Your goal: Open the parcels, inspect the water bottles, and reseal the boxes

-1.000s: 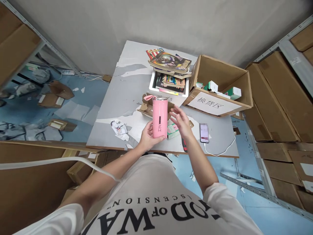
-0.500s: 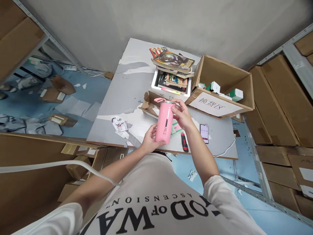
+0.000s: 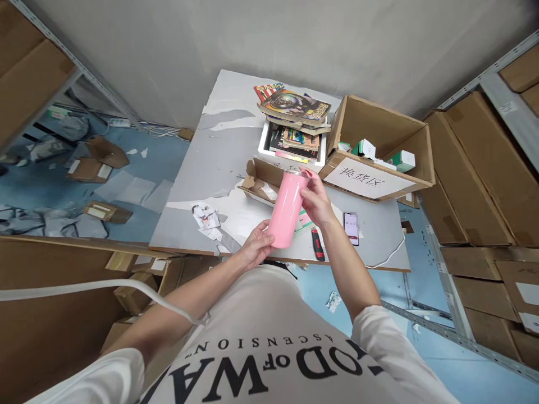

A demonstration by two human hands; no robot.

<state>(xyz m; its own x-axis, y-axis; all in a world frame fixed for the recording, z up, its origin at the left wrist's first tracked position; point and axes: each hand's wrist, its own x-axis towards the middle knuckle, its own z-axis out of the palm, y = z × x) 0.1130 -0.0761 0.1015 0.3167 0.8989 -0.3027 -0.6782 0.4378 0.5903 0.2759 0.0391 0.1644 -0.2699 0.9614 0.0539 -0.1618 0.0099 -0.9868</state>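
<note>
A glossy pink tumbler [image 3: 287, 210] with a metal rim is held between both hands above the near side of the table, tilted a little. My left hand [image 3: 255, 246] is closed around its lower left side, near the base. On the upper right, my right hand [image 3: 315, 197] grips it near the rim, and part of the lid is hidden by those fingers. The side facing me is plain pink. Behind the tumbler lies an opened small cardboard box [image 3: 263, 182]. A green-and-white card [image 3: 304, 222] lies partly covered beneath it, beside a red and black box cutter [image 3: 318, 244].
A white bin [image 3: 264, 145] of books and magazines [image 3: 296, 105] stands at the back. To its right is a large carton [image 3: 389, 126] with small boxes inside. A phone [image 3: 351, 229] lies at right, torn paper [image 3: 207, 220] at left. Shelves of cartons [image 3: 484, 168] flank the table.
The tumbler has been rotated about its long axis: the printed lettering is out of sight and its strap has moved from the left to the right, by my right hand.
</note>
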